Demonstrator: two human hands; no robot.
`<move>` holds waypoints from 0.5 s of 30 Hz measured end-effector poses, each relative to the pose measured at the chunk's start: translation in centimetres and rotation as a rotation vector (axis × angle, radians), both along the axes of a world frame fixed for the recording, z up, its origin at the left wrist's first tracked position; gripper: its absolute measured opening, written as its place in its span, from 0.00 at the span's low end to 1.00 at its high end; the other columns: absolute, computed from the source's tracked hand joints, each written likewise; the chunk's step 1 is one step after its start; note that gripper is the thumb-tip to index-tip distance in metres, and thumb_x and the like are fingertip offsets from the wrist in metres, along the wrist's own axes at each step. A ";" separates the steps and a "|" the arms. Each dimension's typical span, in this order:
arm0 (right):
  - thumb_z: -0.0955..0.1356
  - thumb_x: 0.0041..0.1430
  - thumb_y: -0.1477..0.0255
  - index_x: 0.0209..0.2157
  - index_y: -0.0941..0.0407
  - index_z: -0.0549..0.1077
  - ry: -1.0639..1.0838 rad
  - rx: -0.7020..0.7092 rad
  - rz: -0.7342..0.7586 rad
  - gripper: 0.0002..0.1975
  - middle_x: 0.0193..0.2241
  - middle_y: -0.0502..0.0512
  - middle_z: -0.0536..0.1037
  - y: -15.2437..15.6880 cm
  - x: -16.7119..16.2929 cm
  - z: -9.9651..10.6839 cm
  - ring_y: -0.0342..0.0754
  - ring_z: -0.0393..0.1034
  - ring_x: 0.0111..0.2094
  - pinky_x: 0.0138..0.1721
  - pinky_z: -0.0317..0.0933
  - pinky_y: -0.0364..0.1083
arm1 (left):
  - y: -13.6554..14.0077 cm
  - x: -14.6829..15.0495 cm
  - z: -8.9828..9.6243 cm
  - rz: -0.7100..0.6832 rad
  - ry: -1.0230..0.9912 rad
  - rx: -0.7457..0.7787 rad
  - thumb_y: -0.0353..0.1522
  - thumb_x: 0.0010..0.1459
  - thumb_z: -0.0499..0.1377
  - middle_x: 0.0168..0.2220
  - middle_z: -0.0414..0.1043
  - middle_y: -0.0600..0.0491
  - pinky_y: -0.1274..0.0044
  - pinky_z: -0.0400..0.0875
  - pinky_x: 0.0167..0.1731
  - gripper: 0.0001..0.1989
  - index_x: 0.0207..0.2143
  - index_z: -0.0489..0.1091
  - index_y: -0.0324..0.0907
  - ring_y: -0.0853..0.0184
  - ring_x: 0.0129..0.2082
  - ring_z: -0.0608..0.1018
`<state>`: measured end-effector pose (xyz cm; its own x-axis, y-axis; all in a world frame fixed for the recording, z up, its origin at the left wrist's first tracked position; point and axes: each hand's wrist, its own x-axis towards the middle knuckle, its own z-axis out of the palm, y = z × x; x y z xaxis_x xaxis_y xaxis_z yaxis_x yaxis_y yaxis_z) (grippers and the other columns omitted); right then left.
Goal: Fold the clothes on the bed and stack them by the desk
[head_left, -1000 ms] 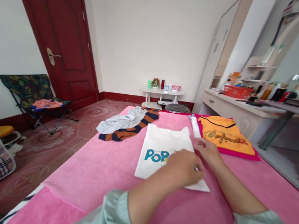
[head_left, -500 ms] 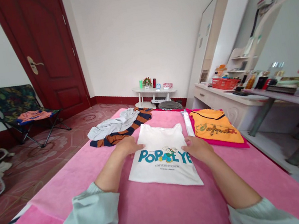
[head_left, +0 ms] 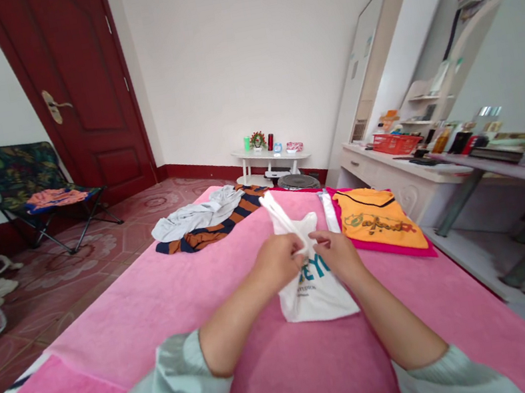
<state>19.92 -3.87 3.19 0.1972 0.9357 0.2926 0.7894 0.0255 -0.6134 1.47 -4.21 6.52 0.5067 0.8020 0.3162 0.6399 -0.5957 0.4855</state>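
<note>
A white T-shirt (head_left: 317, 298) with teal lettering lies on the pink bedspread (head_left: 293, 367), its left part folded over toward the right. My left hand (head_left: 281, 257) is closed on the folded-over edge, lifted slightly above the middle of the shirt. On the shirt's right side rests my right hand (head_left: 338, 252), its fingers curled at the cloth near the lettering. Whether those fingers pinch the fabric is hard to see. Only the right end of the print shows; the rest is hidden by the fold and my left hand.
Back left on the bed lie a grey garment (head_left: 199, 213) and a striped navy-and-brown garment (head_left: 217, 229). A folded orange shirt (head_left: 378, 220) lies to the right on a magenta cloth. Beyond stand a dressing table (head_left: 379, 166), a small white table (head_left: 270, 156) and a folding chair (head_left: 31, 183).
My left hand has moved right, carrying the shirt's left side over toward the middle. The shirt is now narrower, with much of its print covered. My right hand has stayed near its right side.
</note>
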 end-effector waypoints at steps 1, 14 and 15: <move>0.62 0.55 0.68 0.36 0.55 0.76 0.024 0.003 0.011 0.13 0.31 0.53 0.78 0.0 -0.1 0.2 0.49 0.71 0.34 0.35 0.63 0.45 | -1.1 1.0 -0.5 -0.102 0.010 -0.013 0.28 0.50 0.56 0.37 0.78 0.53 0.79 0.67 0.36 0.13 0.39 0.74 0.43 0.65 0.37 0.77; 0.63 0.51 0.73 0.43 0.58 0.73 0.284 0.364 0.211 0.16 0.41 0.56 0.77 -0.6 -1.7 -0.9 0.51 0.69 0.43 0.46 0.62 0.48 | 2.6 -0.1 -3.5 -0.118 -0.644 -0.270 0.39 0.56 0.54 0.29 0.76 0.50 0.79 0.68 0.29 0.15 0.30 0.74 0.36 0.67 0.28 0.76; 0.62 0.52 0.73 0.43 0.59 0.73 0.294 0.456 0.193 0.16 0.43 0.57 0.76 -0.9 -1.7 0.0 0.51 0.68 0.45 0.49 0.60 0.48 | 3.6 -0.8 -4.2 -0.020 -0.663 -0.189 0.38 0.56 0.54 0.29 0.76 0.50 0.79 0.68 0.31 0.15 0.29 0.74 0.37 0.67 0.29 0.76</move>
<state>18.24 -4.74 3.20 0.1692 0.7547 0.6339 0.5419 0.4660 -0.6994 0.64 -0.66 2.34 0.2697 0.8662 0.4207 0.1613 -0.4713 0.8671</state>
